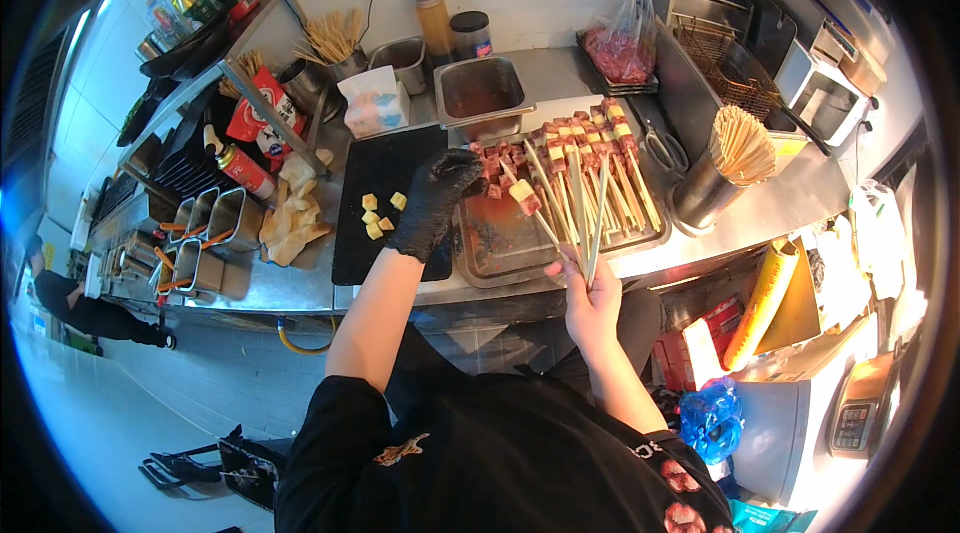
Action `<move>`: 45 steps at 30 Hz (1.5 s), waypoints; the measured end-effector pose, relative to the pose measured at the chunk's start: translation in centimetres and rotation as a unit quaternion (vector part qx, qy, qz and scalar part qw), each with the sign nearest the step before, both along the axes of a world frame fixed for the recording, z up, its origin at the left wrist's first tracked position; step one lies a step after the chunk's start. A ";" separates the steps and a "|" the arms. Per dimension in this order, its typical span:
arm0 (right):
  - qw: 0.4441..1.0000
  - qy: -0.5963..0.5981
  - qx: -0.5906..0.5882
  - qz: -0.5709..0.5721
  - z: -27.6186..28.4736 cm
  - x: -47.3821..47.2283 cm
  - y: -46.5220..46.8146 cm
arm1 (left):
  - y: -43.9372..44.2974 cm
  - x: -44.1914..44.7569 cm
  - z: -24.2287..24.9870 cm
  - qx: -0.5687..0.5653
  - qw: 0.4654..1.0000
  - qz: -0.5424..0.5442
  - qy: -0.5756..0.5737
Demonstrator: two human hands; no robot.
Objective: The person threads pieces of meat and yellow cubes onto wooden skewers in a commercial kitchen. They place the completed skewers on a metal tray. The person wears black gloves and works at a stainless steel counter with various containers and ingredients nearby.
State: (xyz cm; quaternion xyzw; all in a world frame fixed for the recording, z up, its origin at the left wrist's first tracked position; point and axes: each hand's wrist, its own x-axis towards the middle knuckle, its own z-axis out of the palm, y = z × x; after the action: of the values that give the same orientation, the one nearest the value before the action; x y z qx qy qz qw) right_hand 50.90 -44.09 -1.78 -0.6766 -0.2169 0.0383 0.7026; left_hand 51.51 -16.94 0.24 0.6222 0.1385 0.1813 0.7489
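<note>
My right hand [589,300], bare, grips a fan of several thin wooden skewers [583,214] above the front edge of a metal tray [491,266]. One of these, tilted to the left, carries a yellow cube and a meat cube [529,203]. My left hand [435,195] wears a black glove and is bent at the tray's left edge. Its fingertips are by loose red meat cubes [495,191]; whether they pinch anything is hidden. Filled skewers of meat and yellow cubes [577,134] lie in rows on the tray. Several yellow cubes [372,218] rest on a black cutting board [382,158].
Behind the tray stands a steel pan [480,94] with reddish residue. Scissors [664,146] and a steel cup of skewers [701,191] are at the right, near a fryer basket [712,64]. Crumpled gloves [292,225] and steel containers [236,214] lie left. Another person [82,300] stands far left.
</note>
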 end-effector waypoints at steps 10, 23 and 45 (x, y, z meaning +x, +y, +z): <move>0.998 -0.049 -0.036 0.021 0.6 -0.2 0.8 | -1.2 -1.2 2.3 -0.177 0.982 0.042 -0.051; 0.997 -0.050 -0.056 0.024 1.7 -0.7 1.2 | -2.9 -1.4 2.6 -0.162 0.982 0.074 -0.065; 0.999 -0.051 0.004 0.002 1.6 -2.6 3.8 | -4.7 -1.4 1.6 0.191 0.958 0.148 -0.152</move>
State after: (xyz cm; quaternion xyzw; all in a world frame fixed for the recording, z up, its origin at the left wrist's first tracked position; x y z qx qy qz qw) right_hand 48.31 -40.25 -0.16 -0.6747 -0.2535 0.0044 0.6932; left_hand 50.11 -21.64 1.84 0.6918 0.0763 0.4052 0.5928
